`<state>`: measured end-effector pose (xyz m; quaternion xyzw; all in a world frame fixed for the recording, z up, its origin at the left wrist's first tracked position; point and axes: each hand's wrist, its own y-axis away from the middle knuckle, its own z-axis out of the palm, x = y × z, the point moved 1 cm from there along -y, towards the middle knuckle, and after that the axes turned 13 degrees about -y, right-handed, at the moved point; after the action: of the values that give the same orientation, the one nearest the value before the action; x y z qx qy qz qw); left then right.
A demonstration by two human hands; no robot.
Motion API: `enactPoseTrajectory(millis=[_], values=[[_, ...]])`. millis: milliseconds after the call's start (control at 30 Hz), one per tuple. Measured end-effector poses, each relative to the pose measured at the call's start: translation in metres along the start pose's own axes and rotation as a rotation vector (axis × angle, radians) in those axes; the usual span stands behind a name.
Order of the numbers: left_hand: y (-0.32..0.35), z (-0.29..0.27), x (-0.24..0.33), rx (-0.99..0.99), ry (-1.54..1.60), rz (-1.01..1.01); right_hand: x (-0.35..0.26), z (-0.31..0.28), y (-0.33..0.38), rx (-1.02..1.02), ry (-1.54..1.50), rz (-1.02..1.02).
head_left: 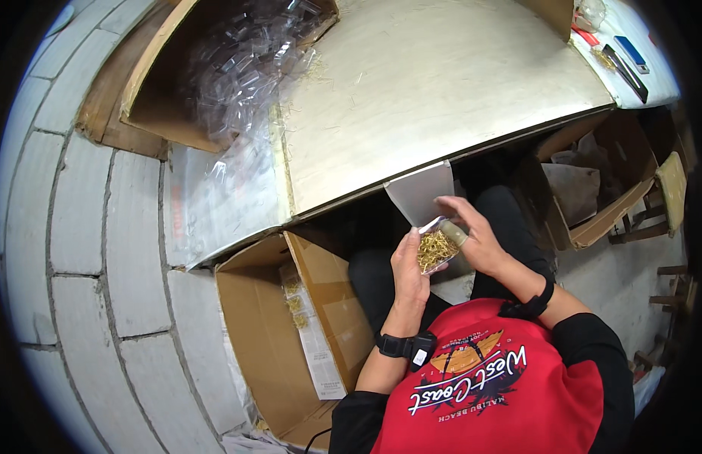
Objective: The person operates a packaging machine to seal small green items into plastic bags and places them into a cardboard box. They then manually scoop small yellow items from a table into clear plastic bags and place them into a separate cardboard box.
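Note:
A small clear plastic box (436,253) filled with thin gold-coloured metal pieces is held over my lap; the pieces are too small to name surely. My left hand (408,263) grips the box along its left side, thumb near the upper edge. From the right, my right hand (478,244) closes on the box's upper right corner, with a pale covering on one digit there. That hand's upper fingers reach out past the box. A white strip shows at the box's top edge, perhaps its lid. Just beyond the hands, a whitish flap (427,191) hangs at the table's front edge.
The pale table (442,60) spans the far side. A tipped carton (158,106) spills many clear plastic boxes (249,76) at its left. Below left stands an open carton (253,303) with filled boxes (296,304). Another carton (555,219) stands right. A blue stapler-like object (631,53) lies far right.

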<state>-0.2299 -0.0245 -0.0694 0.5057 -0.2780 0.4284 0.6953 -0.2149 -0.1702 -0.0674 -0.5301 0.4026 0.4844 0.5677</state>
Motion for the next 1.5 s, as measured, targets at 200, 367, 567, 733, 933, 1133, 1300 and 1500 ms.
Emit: enactPoseTrajectory(millis=[200,367,567,733,933,1133,1300,1500], values=[[-0.007,-0.009,-0.010,0.078,-0.008,0.041,-0.029,-0.005,0.012,-0.349,0.598,-0.324],[-0.005,-0.009,-0.012,0.028,0.010,0.097,-0.032,-0.001,0.019,-0.424,0.783,-0.328],[-0.002,-0.006,-0.006,-0.008,0.105,0.103,-0.033,0.011,0.017,-0.606,0.845,-0.312],[-0.001,-0.009,0.011,-0.095,0.111,0.129,-0.035,0.016,0.016,-0.609,0.768,-0.344],[-0.001,-0.010,0.006,-0.087,0.143,0.086,-0.041,0.015,0.009,-0.560,0.713,-0.330],[0.001,-0.002,0.013,-0.117,0.200,0.097,-0.048,0.000,0.000,-0.525,0.510,-0.331],[0.000,-0.004,0.017,-0.154,0.205,0.030,-0.064,-0.025,-0.009,-0.156,0.229,-0.327],[0.001,-0.002,0.013,-0.010,0.035,0.085,-0.040,-0.034,0.008,-0.092,-0.080,0.194]])
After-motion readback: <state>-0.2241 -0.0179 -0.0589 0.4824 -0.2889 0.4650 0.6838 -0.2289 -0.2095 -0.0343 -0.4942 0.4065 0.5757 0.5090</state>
